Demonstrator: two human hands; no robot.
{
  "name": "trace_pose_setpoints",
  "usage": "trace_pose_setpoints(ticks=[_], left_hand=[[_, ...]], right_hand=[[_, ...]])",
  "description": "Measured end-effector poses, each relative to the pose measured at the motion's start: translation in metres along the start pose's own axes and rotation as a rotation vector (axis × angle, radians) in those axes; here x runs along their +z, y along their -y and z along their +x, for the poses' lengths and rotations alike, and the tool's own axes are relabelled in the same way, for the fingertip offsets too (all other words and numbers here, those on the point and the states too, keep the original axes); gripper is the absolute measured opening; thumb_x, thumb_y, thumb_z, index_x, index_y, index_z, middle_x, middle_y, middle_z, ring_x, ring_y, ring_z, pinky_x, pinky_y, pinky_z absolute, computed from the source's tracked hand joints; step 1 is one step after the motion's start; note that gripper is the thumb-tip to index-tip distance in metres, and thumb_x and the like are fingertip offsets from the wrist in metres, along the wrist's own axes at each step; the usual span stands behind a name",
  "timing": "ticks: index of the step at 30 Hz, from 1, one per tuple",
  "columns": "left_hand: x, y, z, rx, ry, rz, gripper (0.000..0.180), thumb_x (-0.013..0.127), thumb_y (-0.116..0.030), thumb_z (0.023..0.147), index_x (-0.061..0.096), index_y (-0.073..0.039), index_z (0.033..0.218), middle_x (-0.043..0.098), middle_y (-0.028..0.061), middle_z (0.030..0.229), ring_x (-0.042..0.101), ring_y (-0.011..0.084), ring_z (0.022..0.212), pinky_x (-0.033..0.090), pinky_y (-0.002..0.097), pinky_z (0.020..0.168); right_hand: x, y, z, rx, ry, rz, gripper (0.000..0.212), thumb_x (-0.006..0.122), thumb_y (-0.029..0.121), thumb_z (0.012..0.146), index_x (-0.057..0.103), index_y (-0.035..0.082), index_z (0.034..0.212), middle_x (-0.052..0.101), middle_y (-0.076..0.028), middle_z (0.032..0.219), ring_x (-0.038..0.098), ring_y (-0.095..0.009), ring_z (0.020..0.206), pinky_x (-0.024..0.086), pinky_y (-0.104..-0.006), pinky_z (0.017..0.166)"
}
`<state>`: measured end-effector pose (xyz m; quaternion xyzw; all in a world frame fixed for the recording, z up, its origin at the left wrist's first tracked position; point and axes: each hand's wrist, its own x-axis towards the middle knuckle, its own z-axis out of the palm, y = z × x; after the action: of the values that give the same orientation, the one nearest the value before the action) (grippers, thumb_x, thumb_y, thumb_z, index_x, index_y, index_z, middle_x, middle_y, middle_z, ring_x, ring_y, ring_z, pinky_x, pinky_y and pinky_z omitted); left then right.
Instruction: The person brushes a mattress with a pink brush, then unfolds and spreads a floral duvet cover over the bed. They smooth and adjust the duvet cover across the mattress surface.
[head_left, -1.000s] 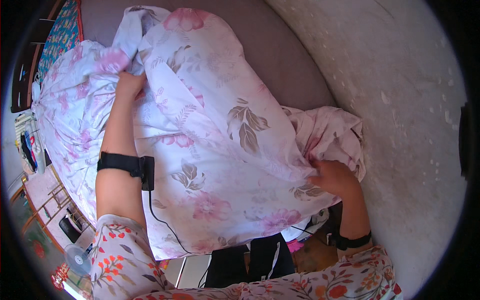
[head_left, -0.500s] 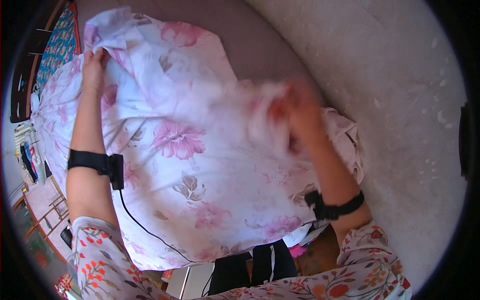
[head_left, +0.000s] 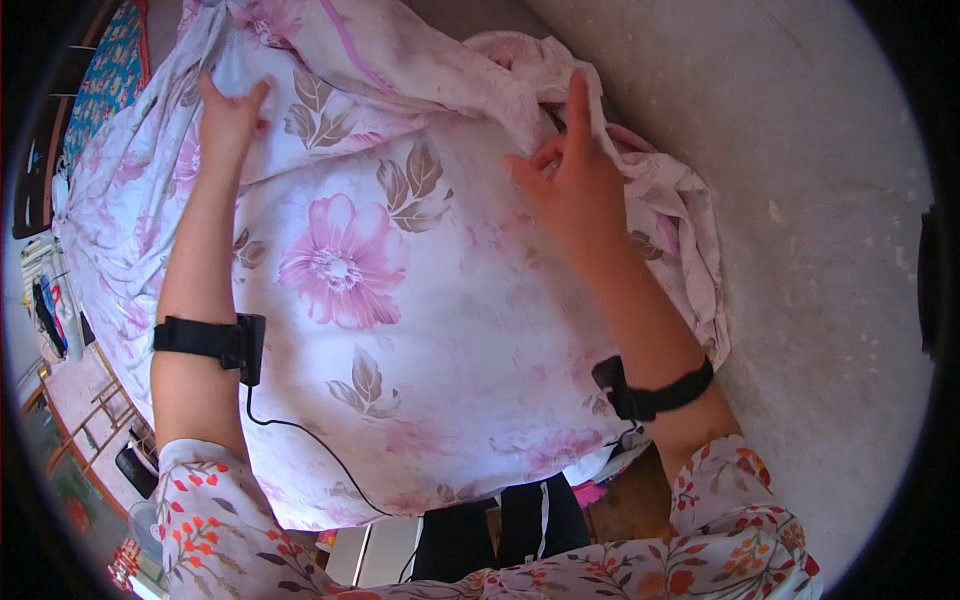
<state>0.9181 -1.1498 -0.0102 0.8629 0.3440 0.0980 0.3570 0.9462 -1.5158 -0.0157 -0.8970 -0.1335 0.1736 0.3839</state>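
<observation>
A white bed sheet with large pink flowers and brown leaves [head_left: 342,262] lies spread over the bed before me. My left hand [head_left: 231,118] is over its far left part, thumb and a finger spread apart, with nothing seen in it. At the far right, my right hand [head_left: 578,185] is beside a bunched fold of the cloth [head_left: 510,75], its index finger stretched out and thumb apart. The other fingers of that hand are bent and partly hidden. Along the far side the cloth lies in loose folds, one with a pink stripe.
A bare grey wall [head_left: 810,220] runs close along the right of the bed. Brown bedding [head_left: 445,15] shows past the sheet, and a blue patterned cloth [head_left: 105,90] hangs at the far left. A black cable [head_left: 318,440] trails from my left forearm strap across the sheet.
Both hands have released the cloth. It has dropped from a lifted, blurred heap to lie flatter, with its folds now farther away. My right hand has moved slightly left and its fingers have opened.
</observation>
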Motion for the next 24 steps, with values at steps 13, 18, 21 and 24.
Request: trace_pose_setpoints(ticks=[13, 18, 21, 24], left_hand=[[0.013, 0.041, 0.045, -0.126, -0.187, 0.157, 0.048, 0.066, -0.046, 0.08, 0.059, 0.0, 0.094, 0.059, 0.0075, 0.059, 0.054, 0.0168, 0.049, 0.042, 0.0302, 0.049], [0.025, -0.022, 0.037, -0.161, 0.185, 0.007, 0.064, 0.058, -0.061, 0.081, 0.061, 0.002, 0.076, 0.062, 0.0087, 0.058, 0.063, 0.0178, 0.056, 0.047, 0.0271, 0.053], [0.06, -0.037, 0.016, -0.435, 0.563, -0.095, 0.054, 0.054, -0.056, 0.086, 0.063, -0.003, 0.09, 0.065, 0.0079, 0.077, 0.061, 0.0137, 0.063, 0.05, 0.0249, 0.055], [0.079, -0.046, 0.018, -0.275, 0.44, -0.363, 0.046, 0.053, -0.048, 0.09, 0.062, -0.005, 0.102, 0.064, 0.006, 0.087, 0.059, 0.0148, 0.069, 0.05, 0.0278, 0.06]], right_hand=[[-0.058, 0.021, 0.015, 0.428, 0.82, 0.263, 0.023, 0.057, 0.02, 0.092, 0.063, -0.002, 0.092, 0.063, -0.009, 0.06, 0.053, -0.012, 0.042, 0.045, -0.0266, 0.042], [-0.058, 0.01, 0.047, -0.008, -0.354, 0.786, 0.043, 0.057, 0.016, 0.093, 0.047, 0.002, 0.132, 0.061, -0.015, 0.116, 0.061, -0.02, 0.103, 0.048, -0.029, 0.088], [-0.049, 0.005, 0.054, -0.37, -0.3, 0.602, 0.065, 0.061, 0.018, 0.09, 0.028, 0.003, 0.145, 0.047, -0.016, 0.138, 0.047, -0.028, 0.125, 0.037, -0.0326, 0.104], [-0.04, 0.003, 0.035, -0.537, -0.322, 0.102, 0.078, 0.063, 0.016, 0.087, 0.015, 0.005, 0.149, 0.037, -0.018, 0.145, 0.038, -0.032, 0.132, 0.033, -0.0367, 0.107]])
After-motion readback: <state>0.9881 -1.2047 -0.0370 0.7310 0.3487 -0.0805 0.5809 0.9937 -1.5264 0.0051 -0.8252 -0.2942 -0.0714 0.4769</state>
